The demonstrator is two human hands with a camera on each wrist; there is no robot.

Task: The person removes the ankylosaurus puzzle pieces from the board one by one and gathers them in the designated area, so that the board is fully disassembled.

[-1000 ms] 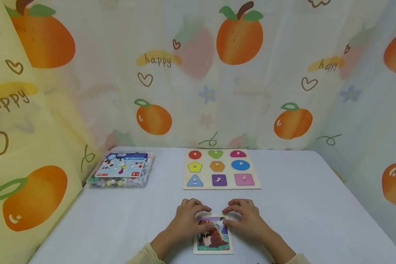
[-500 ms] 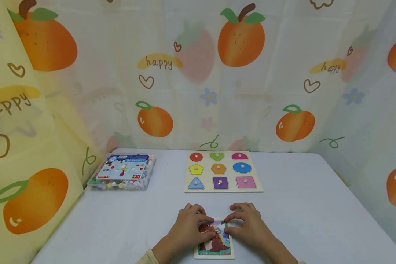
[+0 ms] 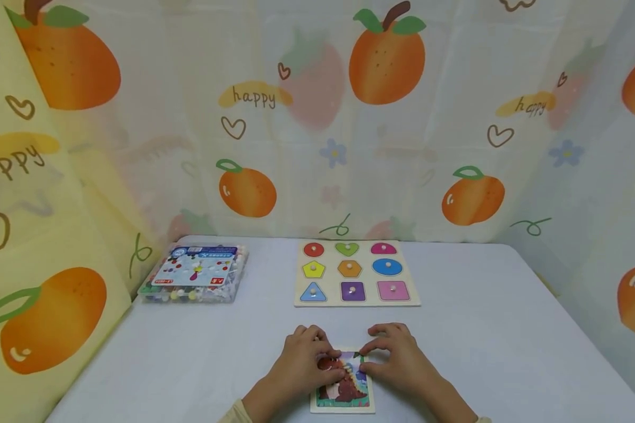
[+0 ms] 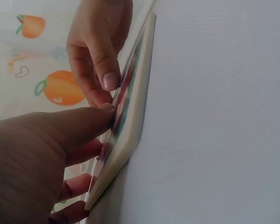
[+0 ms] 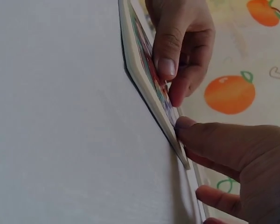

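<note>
A small dinosaur jigsaw puzzle (image 3: 344,390) in a pale wooden frame lies flat near the table's front. My left hand (image 3: 298,364) reaches over its left side, the thumb (image 4: 102,116) touching the picture and the index finger at the upper part. From the other side my right hand (image 3: 397,361) touches the upper right corner with thumb (image 5: 186,128) and index finger, its other fingers spread beyond the frame. Gaps show between thumb and index finger on both hands. Whether a single piece is loose under the fingertips cannot be made out.
Behind the hands lies a knobbed shape board (image 3: 357,298) with several coloured shapes. A clear plastic box (image 3: 190,294) of small coloured parts, with a printed label on top, sits at the back left of the white table (image 3: 481,329). A fruit-printed curtain (image 3: 317,176) encloses the back and sides.
Both hands have come down onto the puzzle's upper part. The left index finger has moved from above the frame to the picture's top; the right thumb and index finger are closer together.
</note>
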